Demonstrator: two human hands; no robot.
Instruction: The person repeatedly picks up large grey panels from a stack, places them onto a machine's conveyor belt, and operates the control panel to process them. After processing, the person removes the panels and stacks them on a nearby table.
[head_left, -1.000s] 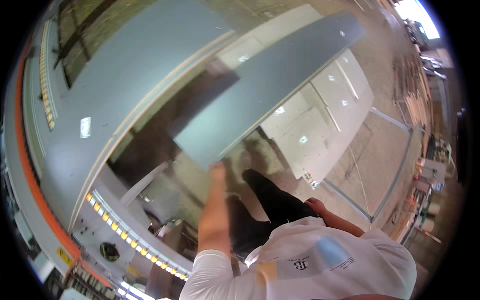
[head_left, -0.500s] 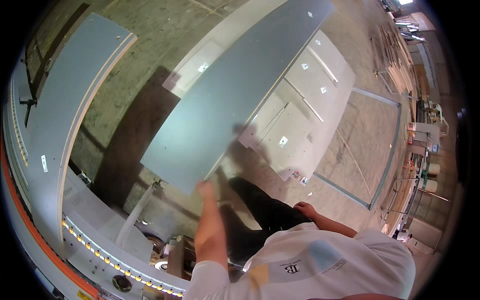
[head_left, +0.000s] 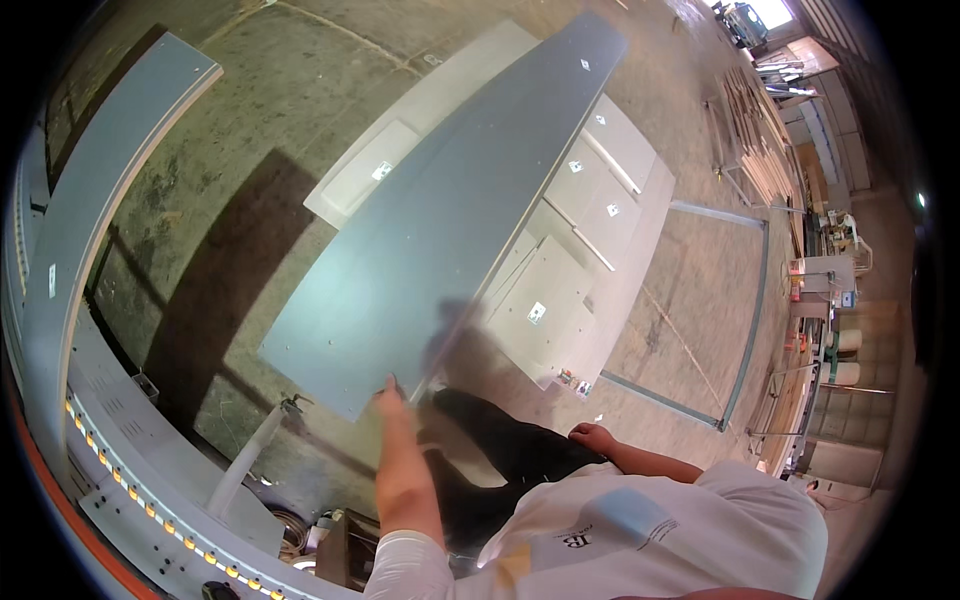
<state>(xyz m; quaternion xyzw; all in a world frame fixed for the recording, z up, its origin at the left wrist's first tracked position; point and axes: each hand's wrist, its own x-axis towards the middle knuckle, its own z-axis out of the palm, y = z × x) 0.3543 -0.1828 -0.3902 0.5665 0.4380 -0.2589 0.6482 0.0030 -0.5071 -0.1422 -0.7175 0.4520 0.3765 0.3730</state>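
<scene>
A long grey board (head_left: 430, 230) stretches away from me, its near end at my left side. My left hand (head_left: 391, 395) grips its near right corner, the thumb on the top face and the fingers hidden below the edge. Under the board lie several pale panels (head_left: 565, 265) in a pile, some bearing small white labels. My right hand (head_left: 593, 438) hangs by my thigh with its fingers curled in, apart from the board. I see nothing in it.
At the left, another long grey board (head_left: 110, 160) rests on a machine with a row of yellow rollers (head_left: 165, 522). A pale support arm (head_left: 245, 455) juts out near my left. To the right lies a metal frame (head_left: 757, 310) on the floor. Timber strips (head_left: 750, 130) stand stacked farther off.
The view has turned slightly, so the boards and machine appear farther left. My left hand stays at the board's corner, its thumb now plain on top. My right hand stays by my thigh.
</scene>
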